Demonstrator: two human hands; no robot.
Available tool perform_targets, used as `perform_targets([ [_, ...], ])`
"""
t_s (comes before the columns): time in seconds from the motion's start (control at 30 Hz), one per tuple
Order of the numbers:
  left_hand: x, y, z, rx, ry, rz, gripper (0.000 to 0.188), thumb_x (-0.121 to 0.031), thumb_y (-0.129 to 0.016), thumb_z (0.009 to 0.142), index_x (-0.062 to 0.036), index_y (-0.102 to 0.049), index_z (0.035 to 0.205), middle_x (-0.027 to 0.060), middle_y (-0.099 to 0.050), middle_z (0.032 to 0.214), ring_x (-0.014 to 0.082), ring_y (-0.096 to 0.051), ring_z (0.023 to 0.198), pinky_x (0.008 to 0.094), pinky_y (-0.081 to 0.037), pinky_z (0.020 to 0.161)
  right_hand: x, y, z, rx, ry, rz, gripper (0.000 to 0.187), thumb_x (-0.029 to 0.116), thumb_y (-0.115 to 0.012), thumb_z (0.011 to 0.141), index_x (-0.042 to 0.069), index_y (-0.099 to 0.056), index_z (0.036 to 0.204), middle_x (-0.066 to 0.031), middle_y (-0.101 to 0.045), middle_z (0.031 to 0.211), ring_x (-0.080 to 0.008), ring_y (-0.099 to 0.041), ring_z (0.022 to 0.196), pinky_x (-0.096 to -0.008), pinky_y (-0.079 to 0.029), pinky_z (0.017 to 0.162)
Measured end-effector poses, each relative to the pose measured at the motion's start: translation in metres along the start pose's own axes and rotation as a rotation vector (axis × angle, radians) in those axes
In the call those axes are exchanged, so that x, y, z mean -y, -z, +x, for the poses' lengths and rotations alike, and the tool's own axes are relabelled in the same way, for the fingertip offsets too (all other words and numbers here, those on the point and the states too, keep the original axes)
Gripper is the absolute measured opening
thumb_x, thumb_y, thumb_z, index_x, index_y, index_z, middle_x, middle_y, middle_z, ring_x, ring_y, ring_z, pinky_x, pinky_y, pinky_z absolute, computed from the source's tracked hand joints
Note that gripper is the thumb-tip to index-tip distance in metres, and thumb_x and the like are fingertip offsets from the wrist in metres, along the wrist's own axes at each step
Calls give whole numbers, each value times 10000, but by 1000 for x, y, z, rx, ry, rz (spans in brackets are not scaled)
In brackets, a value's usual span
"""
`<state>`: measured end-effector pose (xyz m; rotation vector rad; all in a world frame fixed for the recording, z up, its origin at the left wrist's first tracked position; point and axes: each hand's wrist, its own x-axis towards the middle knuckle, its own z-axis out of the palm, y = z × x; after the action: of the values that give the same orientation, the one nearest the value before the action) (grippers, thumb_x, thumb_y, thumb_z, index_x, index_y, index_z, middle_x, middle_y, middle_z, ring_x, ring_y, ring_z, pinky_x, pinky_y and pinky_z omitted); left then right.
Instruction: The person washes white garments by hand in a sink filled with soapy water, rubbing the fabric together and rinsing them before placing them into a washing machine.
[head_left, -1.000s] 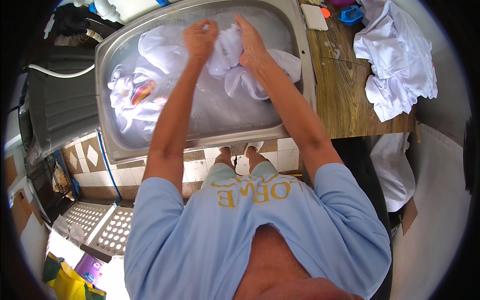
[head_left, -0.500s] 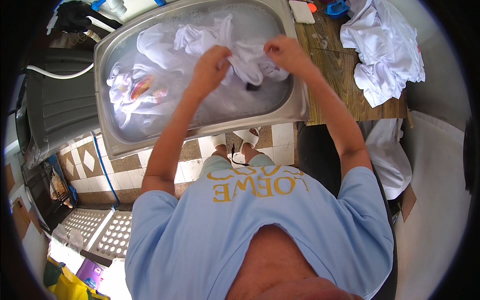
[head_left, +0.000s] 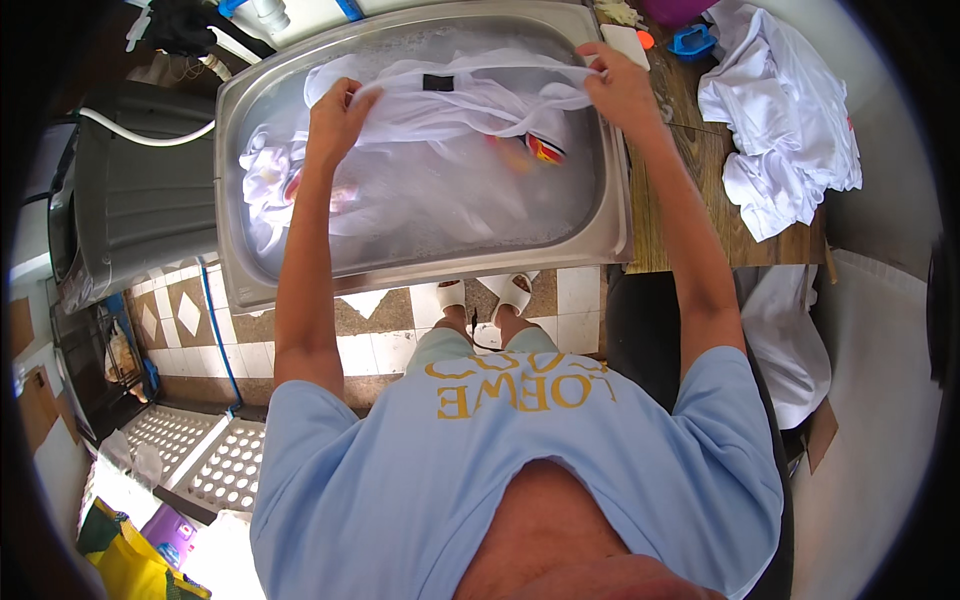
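Observation:
A soaked white garment with a black label stretches between my hands over a metal sink of cloudy, sudsy water. My left hand is closed on one end of its edge band, near the sink's left side. At the right rim, my right hand pinches the other end. The rest of the cloth hangs into the water, where a red, yellow and black printed patch shows. More white cloth lies bunched at the sink's left end, partly behind my left forearm.
Right of the sink, a wooden counter bears a heap of white clothes, a blue brush and a pale rectangular block. White fabric hangs below it. A dark grey plastic tub and white hose are at the left.
My hands have moved apart, drawing the bunched garment's edge out straight. The black label now faces up near the middle, and the coloured patch has come into sight at the right.

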<state>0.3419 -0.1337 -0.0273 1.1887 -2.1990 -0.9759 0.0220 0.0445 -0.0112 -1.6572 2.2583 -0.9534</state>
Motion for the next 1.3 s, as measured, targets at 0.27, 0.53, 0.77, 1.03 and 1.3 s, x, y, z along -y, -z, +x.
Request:
perform_targets([
  [0.27, -11, 3, 4, -33, 30, 29, 274, -233, -581, 843, -27, -543, 1021, 74, -612, 758, 180, -582, 681, 322, -460, 644, 22, 26, 19, 156, -186, 228, 244, 218, -535, 853, 31, -609, 993, -73, -643, 914, -179, -616, 855, -358, -484, 727],
  [0.53, -140, 13, 30, 215, 91, -1059, 287, -171, -643, 785, -21, -507, 989, 125, -600, 923, 219, -565, 834, 337, -466, 752, 112, 67, 22, -72, 79, 1088, 264, 181, -566, 890, 29, -515, 1100, -39, -602, 1040, -121, -584, 908, -317, -486, 782],
  [0.77, -55, -80, 21, 34, -384, -127, 403, -263, -602, 816, -94, -504, 1169, 84, -540, 1100, 206, -517, 1030, 373, -408, 856, 57, -69, 8, 4, -104, 137, 391, 225, -636, 744, -3, -470, 1014, -200, -607, 889, -376, -591, 842, -426, -478, 730],
  [1.03, 0, -117, -2, -22, -443, 491, 508, -400, -585, 794, -217, -489, 1258, 111, -359, 1381, 344, -312, 1262, 539, -266, 976, 29, -126, 2, -19, -133, -220, 319, 240, -491, 812, -7, -505, 1015, -206, -598, 964, -372, -583, 887, -453, -464, 774],
  [1.3, -15, -99, 18, 494, -201, 105, 767, -541, -615, 739, -47, -438, 1298, 167, -336, 1393, 360, -275, 1299, 528, -215, 1032, 20, -105, 18, -10, -305, 632, 287, 162, -518, 808, -21, -537, 1029, -137, -616, 947, -276, -610, 888, -388, -481, 795],
])
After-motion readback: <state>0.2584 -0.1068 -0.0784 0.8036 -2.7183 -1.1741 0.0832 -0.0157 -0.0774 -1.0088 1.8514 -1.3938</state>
